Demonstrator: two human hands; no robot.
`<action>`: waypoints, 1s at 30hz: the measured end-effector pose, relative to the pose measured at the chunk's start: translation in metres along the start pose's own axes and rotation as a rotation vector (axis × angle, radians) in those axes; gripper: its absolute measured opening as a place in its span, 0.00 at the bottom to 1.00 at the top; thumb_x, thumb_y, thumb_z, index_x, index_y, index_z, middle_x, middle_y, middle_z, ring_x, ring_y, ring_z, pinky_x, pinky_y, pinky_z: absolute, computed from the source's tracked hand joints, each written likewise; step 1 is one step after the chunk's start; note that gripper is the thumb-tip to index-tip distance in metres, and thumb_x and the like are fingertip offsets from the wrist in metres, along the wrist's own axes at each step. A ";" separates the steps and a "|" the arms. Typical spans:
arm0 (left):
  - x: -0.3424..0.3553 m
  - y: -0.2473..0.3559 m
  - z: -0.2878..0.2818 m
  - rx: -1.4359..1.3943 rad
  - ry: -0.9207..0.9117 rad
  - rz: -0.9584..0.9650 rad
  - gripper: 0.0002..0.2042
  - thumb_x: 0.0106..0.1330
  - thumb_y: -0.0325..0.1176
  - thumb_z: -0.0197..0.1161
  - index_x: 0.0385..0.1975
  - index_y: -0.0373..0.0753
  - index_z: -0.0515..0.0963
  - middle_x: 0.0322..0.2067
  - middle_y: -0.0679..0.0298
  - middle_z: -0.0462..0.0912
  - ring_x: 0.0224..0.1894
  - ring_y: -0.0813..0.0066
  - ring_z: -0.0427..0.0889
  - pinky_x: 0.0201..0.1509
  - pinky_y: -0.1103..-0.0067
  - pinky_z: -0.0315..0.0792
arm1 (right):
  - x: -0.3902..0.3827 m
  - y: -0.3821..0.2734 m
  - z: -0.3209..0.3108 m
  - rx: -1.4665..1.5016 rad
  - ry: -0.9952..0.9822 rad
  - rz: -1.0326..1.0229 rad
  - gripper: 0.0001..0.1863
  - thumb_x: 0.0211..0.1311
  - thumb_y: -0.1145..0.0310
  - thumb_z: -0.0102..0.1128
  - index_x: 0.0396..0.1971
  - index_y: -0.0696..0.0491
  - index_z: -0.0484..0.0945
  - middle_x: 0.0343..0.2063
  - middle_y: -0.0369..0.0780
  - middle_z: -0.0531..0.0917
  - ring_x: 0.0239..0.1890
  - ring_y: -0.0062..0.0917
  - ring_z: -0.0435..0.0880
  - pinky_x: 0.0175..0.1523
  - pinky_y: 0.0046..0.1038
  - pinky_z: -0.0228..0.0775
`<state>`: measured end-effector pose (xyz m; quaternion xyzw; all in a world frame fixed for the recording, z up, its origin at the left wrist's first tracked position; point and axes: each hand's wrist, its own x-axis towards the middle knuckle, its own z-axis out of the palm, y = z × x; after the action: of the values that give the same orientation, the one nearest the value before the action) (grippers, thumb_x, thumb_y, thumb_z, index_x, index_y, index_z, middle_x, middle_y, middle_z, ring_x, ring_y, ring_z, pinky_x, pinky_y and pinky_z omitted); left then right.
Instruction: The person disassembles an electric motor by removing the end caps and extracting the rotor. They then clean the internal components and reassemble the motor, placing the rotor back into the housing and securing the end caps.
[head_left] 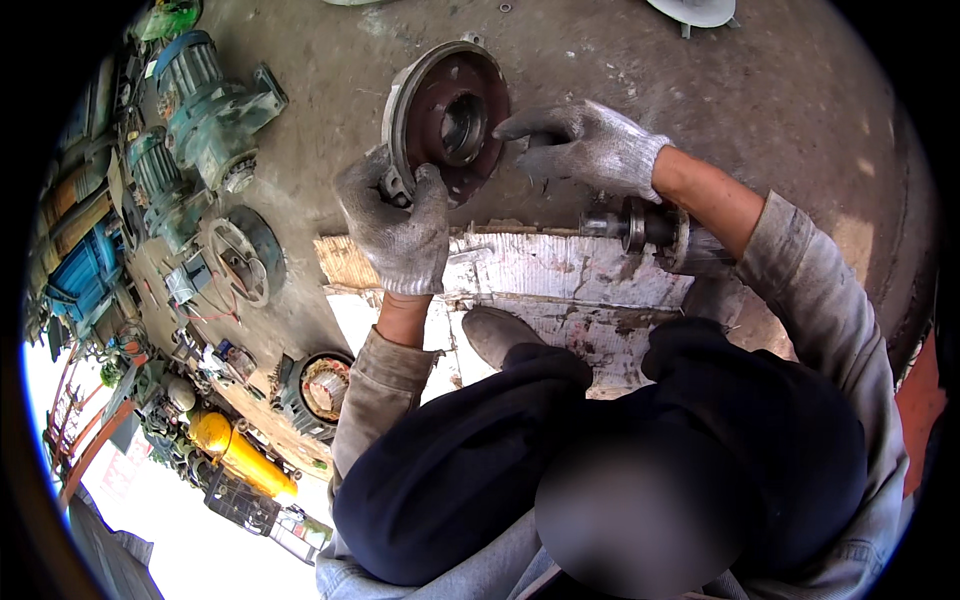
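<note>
My left hand (395, 215) wears a grey-white work glove and grips the lower left rim of a motor end cover (485, 90). This round metal cover has a dark red inner face and a bored hub in the middle; it is tilted up off the floor. On its right side, my gloved right hand (590, 145) has its fingers stretched toward the rim, the fingertips at or very near the edge. Whether they touch it I cannot tell. Below my right wrist lies a motor rotor with a shaft (655, 232), partly covered by my forearm.
Worn cardboard (560, 268) lies under my shoe (497, 335). To the left stand green gear motors (205, 110), a round metal ring part (245, 255) and an opened motor stator (315, 390). A yellow cylinder (240, 458) lies farther off. A pale round part (695, 10) sits at the far edge.
</note>
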<state>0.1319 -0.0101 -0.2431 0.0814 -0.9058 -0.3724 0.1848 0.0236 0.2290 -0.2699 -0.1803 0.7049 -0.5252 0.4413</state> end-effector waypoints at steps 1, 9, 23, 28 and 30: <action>0.000 0.000 0.000 -0.017 0.004 -0.023 0.22 0.63 0.29 0.78 0.53 0.35 0.74 0.47 0.63 0.78 0.46 0.76 0.78 0.55 0.76 0.75 | 0.002 0.000 0.001 -0.023 -0.003 -0.023 0.25 0.75 0.66 0.65 0.69 0.49 0.79 0.63 0.40 0.85 0.62 0.28 0.84 0.70 0.35 0.75; -0.010 0.004 -0.001 0.033 -0.008 0.022 0.23 0.62 0.29 0.78 0.52 0.35 0.75 0.48 0.60 0.79 0.47 0.72 0.79 0.56 0.73 0.75 | 0.012 0.001 0.027 1.270 -0.258 0.051 0.14 0.75 0.61 0.67 0.53 0.52 0.86 0.45 0.37 0.90 0.41 0.22 0.89 0.52 0.23 0.87; 0.021 -0.009 0.002 -0.058 -0.039 -0.032 0.21 0.65 0.27 0.75 0.56 0.35 0.78 0.49 0.62 0.83 0.48 0.76 0.81 0.57 0.76 0.77 | -0.009 -0.006 -0.015 -0.458 0.008 -0.066 0.18 0.68 0.70 0.67 0.56 0.51 0.87 0.51 0.46 0.91 0.51 0.39 0.91 0.59 0.37 0.82; 0.062 -0.053 -0.003 0.011 0.012 -0.172 0.19 0.63 0.28 0.72 0.54 0.33 0.82 0.44 0.58 0.87 0.46 0.73 0.84 0.54 0.75 0.78 | -0.076 0.029 -0.043 -0.620 0.236 -0.033 0.20 0.69 0.58 0.68 0.55 0.53 0.86 0.48 0.46 0.89 0.50 0.42 0.89 0.58 0.40 0.82; 0.062 -0.074 -0.001 0.076 0.000 -0.242 0.19 0.64 0.29 0.71 0.55 0.33 0.82 0.42 0.57 0.88 0.45 0.74 0.85 0.54 0.74 0.78 | -0.110 0.038 -0.049 -0.623 0.271 -0.102 0.22 0.67 0.56 0.72 0.55 0.52 0.86 0.48 0.47 0.88 0.51 0.43 0.89 0.57 0.42 0.82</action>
<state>0.0756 -0.0811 -0.2780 0.1972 -0.9029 -0.3574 0.1350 0.0523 0.3509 -0.2539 -0.2702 0.8737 -0.3251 0.2406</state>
